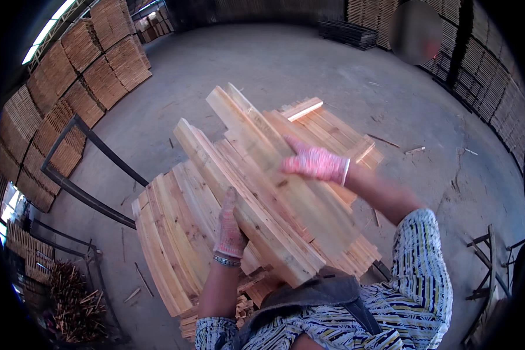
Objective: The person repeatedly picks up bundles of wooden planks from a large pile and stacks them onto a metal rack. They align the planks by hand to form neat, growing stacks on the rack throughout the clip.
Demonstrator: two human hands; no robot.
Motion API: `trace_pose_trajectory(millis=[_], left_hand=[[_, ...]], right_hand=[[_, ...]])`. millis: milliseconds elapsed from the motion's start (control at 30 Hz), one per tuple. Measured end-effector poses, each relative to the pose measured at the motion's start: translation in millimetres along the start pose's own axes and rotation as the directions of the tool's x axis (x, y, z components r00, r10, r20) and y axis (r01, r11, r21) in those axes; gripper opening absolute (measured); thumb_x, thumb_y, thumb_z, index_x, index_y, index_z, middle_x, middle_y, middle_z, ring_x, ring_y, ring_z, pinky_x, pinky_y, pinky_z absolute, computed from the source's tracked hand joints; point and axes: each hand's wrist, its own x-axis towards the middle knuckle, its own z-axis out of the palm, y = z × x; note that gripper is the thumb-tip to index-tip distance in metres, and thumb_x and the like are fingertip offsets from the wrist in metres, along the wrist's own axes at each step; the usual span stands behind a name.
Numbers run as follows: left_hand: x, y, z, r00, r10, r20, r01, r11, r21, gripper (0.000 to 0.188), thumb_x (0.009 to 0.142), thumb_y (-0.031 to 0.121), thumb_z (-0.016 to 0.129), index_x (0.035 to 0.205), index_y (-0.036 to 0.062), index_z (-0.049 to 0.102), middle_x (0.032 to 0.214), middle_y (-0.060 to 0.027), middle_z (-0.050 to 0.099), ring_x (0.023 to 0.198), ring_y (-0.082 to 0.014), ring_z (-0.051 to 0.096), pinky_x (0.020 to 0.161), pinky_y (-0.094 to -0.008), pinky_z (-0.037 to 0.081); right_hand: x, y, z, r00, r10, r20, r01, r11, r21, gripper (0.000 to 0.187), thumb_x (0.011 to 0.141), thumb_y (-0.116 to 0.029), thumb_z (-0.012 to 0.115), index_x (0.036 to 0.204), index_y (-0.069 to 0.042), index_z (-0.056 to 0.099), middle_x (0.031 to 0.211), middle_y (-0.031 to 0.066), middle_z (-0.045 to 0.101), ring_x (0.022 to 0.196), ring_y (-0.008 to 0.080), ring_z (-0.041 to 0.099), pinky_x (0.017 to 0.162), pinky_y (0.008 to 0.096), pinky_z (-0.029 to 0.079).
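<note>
My left hand [231, 231], in a pinkish knit glove, is closed at the left side of a long pale wooden board [256, 224]. One finger points up along the board's face; the others are partly hidden. My right hand [318, 164], gloved the same way, grips a wider board [291, 184] that is blurred by motion, the thumb lifted. Both boards slant from upper left to lower right over a stack of planks [184, 204]. Narrow boards lie between them, their lower ends close to my apron [309, 294].
More planks [324, 128] with cross strips lie behind the stack. A dark metal frame [93, 192] rises at left. Tall wood stacks [96, 61] line the left wall. Sticks are heaped [76, 300] at lower left; a metal stand [489, 262] is at right. Wood scraps [415, 150] litter the concrete floor.
</note>
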Motion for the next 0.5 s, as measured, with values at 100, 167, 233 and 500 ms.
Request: trace_pose_trajectory(millis=[100, 167, 233, 500], left_hand=[[15, -6, -12, 0.998, -0.058, -0.019, 0.058, 0.998, 0.012, 0.065, 0.095, 0.05, 0.062, 0.139, 0.0043, 0.049, 0.125, -0.0123, 0.062, 0.11, -0.026, 0.064, 0.094, -0.0408, 0.056], [27, -16, -5, 0.99, -0.142, 0.01, 0.142, 0.99, 0.026, 0.063, 0.095, 0.048, 0.064, 0.138, 0.0045, 0.05, 0.123, -0.012, 0.063, 0.108, -0.026, 0.065, 0.093, -0.0406, 0.057], [42, -33, 5, 0.988, -0.132, -0.079, 0.136, 0.99, 0.048, 0.06, 0.094, 0.045, 0.066, 0.136, 0.0048, 0.052, 0.12, -0.0113, 0.064, 0.105, -0.0258, 0.066, 0.09, -0.0403, 0.057], [93, -71, 9, 0.974, -0.073, -0.216, 0.092, 0.992, 0.081, 0.057, 0.094, 0.041, 0.068, 0.134, 0.0034, 0.054, 0.113, -0.0099, 0.067, 0.094, -0.022, 0.068, 0.083, -0.0369, 0.058]], right_hand=[[6, -55, -21, 0.904, 0.427, -0.013, -0.383, 0.798, -0.465, 0.095, 0.079, -0.04, 0.074, 0.153, -0.003, 0.028, 0.129, 0.029, 0.058, 0.12, 0.0328, 0.059, 0.097, 0.0418, 0.052], [15, -11, -26, 0.903, 0.415, -0.112, -0.375, 0.633, -0.677, 0.093, 0.08, -0.038, 0.073, 0.154, -0.006, 0.027, 0.13, 0.0293, 0.057, 0.123, 0.0356, 0.058, 0.097, 0.0455, 0.052], [20, 55, -23, 0.923, 0.338, -0.185, -0.336, 0.473, -0.814, 0.088, 0.081, -0.034, 0.073, 0.151, -0.007, 0.027, 0.133, 0.0291, 0.054, 0.124, 0.0405, 0.056, 0.099, 0.0491, 0.051], [52, 100, -86, 0.926, 0.377, -0.019, -0.362, 0.875, -0.32, 0.086, 0.079, -0.041, 0.079, 0.145, -0.004, 0.037, 0.128, 0.0252, 0.061, 0.117, 0.0339, 0.061, 0.099, 0.0406, 0.05]])
